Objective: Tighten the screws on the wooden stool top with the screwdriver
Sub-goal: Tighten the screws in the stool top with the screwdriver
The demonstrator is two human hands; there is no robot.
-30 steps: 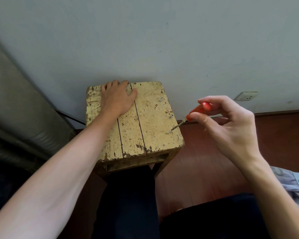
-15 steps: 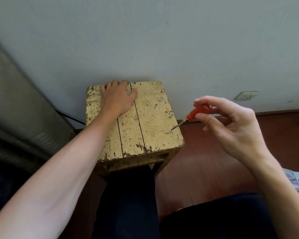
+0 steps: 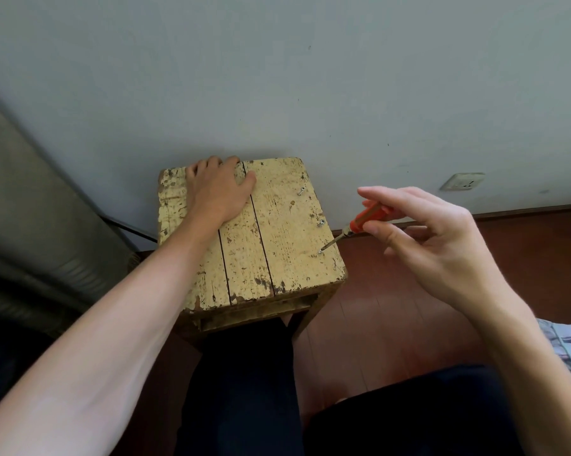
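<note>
A wooden stool top of three planks with worn yellow paint stands against the wall. Three screws stick up along its right edge: a far one, a middle one and a near one. My left hand lies flat on the far left of the top, fingers over the back edge. My right hand pinches the orange handle of a screwdriver between thumb and fingers. The metal tip rests on the near screw.
A grey wall rises just behind the stool, with a white socket low on the right. Red-brown floorboards lie to the right. A grey padded surface slopes along the left. My dark trousers sit under the stool's front.
My right-hand fingers have shifted around the screwdriver handle, with the index finger now stretched out over it. The tip stays on the near screw. My left hand has not moved.
</note>
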